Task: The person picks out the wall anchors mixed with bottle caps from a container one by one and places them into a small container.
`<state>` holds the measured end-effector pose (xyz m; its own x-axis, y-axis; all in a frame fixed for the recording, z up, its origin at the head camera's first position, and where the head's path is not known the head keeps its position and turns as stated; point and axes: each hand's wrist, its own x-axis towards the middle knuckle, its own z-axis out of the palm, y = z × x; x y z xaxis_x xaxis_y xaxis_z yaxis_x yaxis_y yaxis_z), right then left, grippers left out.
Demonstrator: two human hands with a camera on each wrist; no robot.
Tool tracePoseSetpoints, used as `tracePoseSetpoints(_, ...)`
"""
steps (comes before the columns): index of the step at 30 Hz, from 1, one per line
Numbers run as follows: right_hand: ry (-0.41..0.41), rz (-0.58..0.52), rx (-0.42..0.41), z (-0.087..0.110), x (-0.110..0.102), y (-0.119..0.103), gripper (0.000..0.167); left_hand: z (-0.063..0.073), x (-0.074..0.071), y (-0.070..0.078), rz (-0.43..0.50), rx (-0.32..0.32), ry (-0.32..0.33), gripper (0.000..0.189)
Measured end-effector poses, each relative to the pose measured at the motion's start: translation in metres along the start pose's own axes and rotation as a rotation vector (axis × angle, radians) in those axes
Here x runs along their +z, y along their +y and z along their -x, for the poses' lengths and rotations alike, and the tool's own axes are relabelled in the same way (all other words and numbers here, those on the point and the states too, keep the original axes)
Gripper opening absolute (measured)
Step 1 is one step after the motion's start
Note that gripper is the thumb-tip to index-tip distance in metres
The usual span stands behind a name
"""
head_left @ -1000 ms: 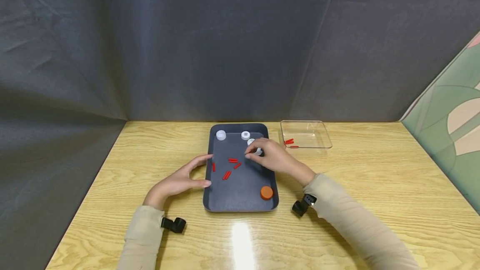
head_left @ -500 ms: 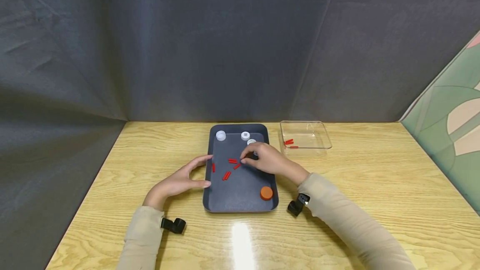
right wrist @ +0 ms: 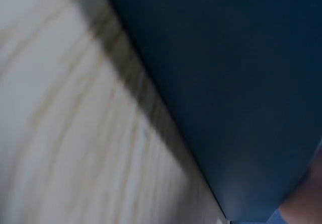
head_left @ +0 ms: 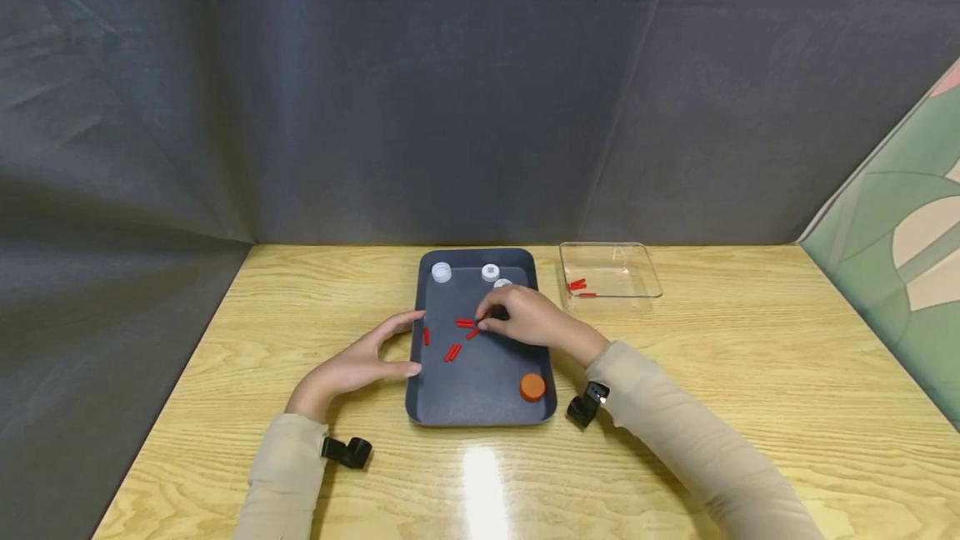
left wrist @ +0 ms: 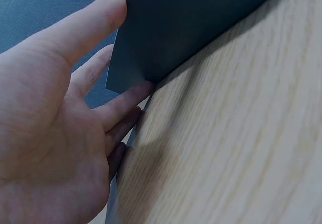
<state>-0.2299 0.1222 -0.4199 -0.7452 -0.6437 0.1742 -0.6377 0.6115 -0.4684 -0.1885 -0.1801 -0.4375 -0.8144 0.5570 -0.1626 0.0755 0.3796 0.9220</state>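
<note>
In the head view, my left hand [head_left: 358,358] rests at the left side of a dark grey tray [head_left: 480,417], its thumb and fingers spread against the edge. The left wrist view shows this hand [left wrist: 65,113] with fairly straight fingers touching the tray wall [left wrist: 176,27]. Over the tray, my right hand [head_left: 528,319] has curled fingers and pinches the upper end of a small red stick [head_left: 472,334]. Other red sticks lie close by: a pair [head_left: 452,352], another pair [head_left: 465,323], and a single stick [head_left: 427,336] by the left wall. The right palm is hidden.
Inside the tray are a white open cap [head_left: 441,272], a white cap with a square code [head_left: 491,272], a partly covered white cap [head_left: 503,282] and an orange cap [head_left: 532,387]. A clear box [head_left: 611,269] holding several red sticks [head_left: 577,283] stands to the right.
My right hand has moved left and slightly towards me, from beside the white caps to the single red stick. The left hand has stayed in place.
</note>
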Motion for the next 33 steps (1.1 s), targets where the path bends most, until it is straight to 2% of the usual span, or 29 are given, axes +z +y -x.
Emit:
tracePoseSetpoints(8, -0.02, 0.052, 0.005, -0.0026, 0.0025, -0.0005, 0.009, 0.0003, -0.0007, 0.002, -0.007, 0.008, -0.001, 0.08)
tracePoseSetpoints(17, 0.009, 0.138, -0.015, -0.0025, 0.0073, -0.0004, 0.007, 0.0, -0.0007, 0.0017, -0.009, 0.008, 0.005, 0.08)
tracePoseSetpoints(33, 0.003, 0.129, -0.002, -0.001, 0.007, -0.0033, 0.005, 0.0033, 0.0004, 0.003, -0.001, -0.002, 0.004, 0.081)
